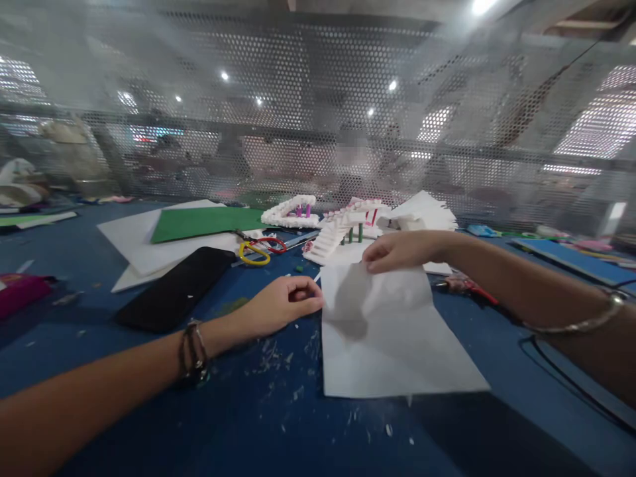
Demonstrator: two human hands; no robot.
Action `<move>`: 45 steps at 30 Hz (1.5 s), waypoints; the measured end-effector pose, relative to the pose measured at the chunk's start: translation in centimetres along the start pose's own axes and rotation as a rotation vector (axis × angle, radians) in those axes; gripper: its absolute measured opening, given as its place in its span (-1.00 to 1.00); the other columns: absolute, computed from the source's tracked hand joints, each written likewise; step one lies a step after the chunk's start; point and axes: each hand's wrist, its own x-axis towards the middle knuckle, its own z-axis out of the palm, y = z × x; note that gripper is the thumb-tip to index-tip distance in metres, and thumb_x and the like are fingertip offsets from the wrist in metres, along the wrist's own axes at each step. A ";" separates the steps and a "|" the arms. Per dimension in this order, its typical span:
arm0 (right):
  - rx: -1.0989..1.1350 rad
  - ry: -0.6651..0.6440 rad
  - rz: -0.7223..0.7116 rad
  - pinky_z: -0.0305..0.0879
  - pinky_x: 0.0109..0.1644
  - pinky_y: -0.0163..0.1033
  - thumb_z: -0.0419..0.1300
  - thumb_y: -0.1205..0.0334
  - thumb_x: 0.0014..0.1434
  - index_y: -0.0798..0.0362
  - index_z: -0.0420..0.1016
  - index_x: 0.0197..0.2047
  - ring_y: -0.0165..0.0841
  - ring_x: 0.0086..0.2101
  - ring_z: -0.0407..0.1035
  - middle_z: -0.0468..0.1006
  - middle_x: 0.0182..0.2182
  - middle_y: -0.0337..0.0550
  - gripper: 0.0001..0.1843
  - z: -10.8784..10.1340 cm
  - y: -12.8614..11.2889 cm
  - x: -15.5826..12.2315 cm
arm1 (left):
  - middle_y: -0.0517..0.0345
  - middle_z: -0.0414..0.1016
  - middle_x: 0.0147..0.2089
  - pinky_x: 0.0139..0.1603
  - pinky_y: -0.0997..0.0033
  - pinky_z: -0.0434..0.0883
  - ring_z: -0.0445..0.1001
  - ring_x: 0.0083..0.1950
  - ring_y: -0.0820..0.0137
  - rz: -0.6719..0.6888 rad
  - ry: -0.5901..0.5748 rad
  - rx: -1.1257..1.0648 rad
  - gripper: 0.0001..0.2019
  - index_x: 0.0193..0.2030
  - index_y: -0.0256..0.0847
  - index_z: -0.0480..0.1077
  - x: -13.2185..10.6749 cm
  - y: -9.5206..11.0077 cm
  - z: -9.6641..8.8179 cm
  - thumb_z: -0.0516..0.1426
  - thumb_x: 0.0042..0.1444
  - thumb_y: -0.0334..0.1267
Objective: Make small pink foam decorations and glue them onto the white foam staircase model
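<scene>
A white sheet of paper (392, 338) lies on the blue table (248, 411) in front of me. My right hand (397, 250) pinches the sheet's far edge with closed fingers. At the sheet's left edge rests my left hand (283, 305), fingers curled into a loose fist, thumb tip touching the paper; nothing shows inside it. Behind the sheet stands a white foam staircase model (330, 240) with green and pink posts.
A black sheet (173, 288) lies to the left, with yellow and red scissors (258, 250) beyond it. White and green sheets (199, 222) lie further back. Red-handled pliers (464, 286) sit right of the paper. White scraps litter the table. A perforated screen (318, 119) closes the back.
</scene>
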 end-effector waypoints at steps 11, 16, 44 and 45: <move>-0.428 0.159 -0.190 0.26 -0.21 -0.15 0.03 0.20 0.13 0.13 0.33 -0.16 -0.38 -0.26 0.32 0.40 -0.20 -0.14 -0.76 -1.5 -4.8 10.0 | -0.02 0.22 0.07 0.07 0.19 0.12 0.19 0.06 0.20 0.490 -0.191 0.407 -0.47 0.01 -0.18 0.22 -1.6 0.5 0.9 0.15 -0.13 -0.05; -0.558 0.075 -0.057 0.28 -0.18 -0.10 0.03 0.20 0.13 0.12 0.26 -0.05 -0.33 -0.20 0.31 0.34 -0.11 -0.09 -0.69 0.7 -3.4 14.7 | -0.02 0.27 0.01 0.02 0.27 0.19 0.24 0.01 0.24 0.452 -0.222 0.386 -0.48 0.00 -0.18 0.24 -1.6 0.6 1.3 0.09 -0.09 0.03; 0.406 0.622 -0.132 0.13 -0.66 -0.44 -0.27 0.22 0.25 0.13 0.18 -0.12 -0.59 -0.72 0.14 0.39 -0.56 -0.28 -0.70 -1.9 -1.9 6.4 | 0.06 0.28 0.01 0.02 0.29 0.22 0.25 0.00 0.30 0.405 -0.220 0.386 -0.67 -0.05 -0.15 0.27 -1.5 0.9 1.3 0.07 0.00 -0.18; 0.461 0.610 -0.141 0.07 -0.70 -0.47 -0.27 0.25 0.25 0.12 0.18 -0.15 -0.61 -0.76 0.08 0.38 -0.60 -0.31 -0.73 -1.1 -2.0 5.1 | 0.06 0.29 0.01 0.02 0.28 0.22 0.25 0.00 0.30 0.396 -0.226 0.377 -0.68 -0.06 -0.14 0.27 -1.6 0.9 1.3 0.07 0.00 -0.19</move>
